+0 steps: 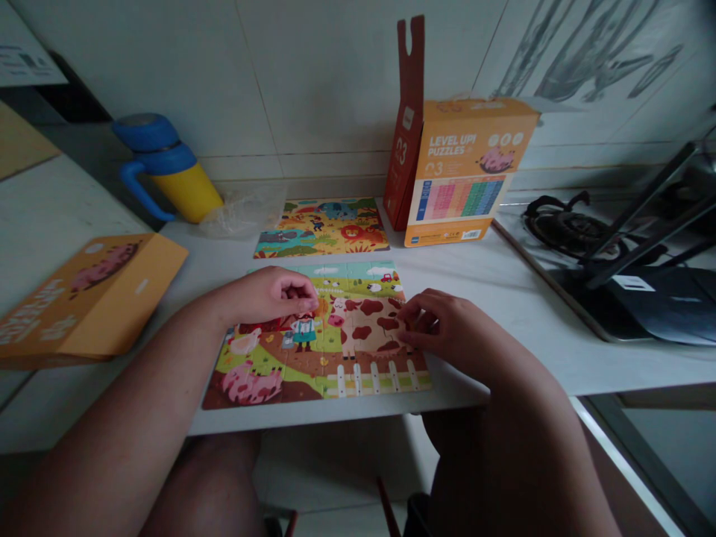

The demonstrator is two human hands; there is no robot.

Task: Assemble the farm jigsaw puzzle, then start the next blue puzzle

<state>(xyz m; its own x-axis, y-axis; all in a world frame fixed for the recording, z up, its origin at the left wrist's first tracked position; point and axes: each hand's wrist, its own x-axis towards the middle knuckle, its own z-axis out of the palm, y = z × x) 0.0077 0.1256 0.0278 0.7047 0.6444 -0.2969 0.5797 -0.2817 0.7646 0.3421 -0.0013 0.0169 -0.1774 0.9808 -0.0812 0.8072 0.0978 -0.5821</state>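
Note:
A farm jigsaw puzzle lies on the white counter in front of me, its pieces joined; it pictures a cow, a pig, a farmer and a fence. Over its upper left part rests my left hand, fingers curled and thumb pressed to the fingertips. What those fingers hold, if anything, is hidden. At the puzzle's right edge, my right hand has bent fingers and thumb gripping the border beside the cow's rear. Behind it lies a second jigsaw puzzle with a lion, an elephant and a hippo.
An open orange puzzle box stands at the back. Another orange box part lies at left. A blue and yellow jug leans near a clear plastic bag. To the right is a gas stove with a black rack.

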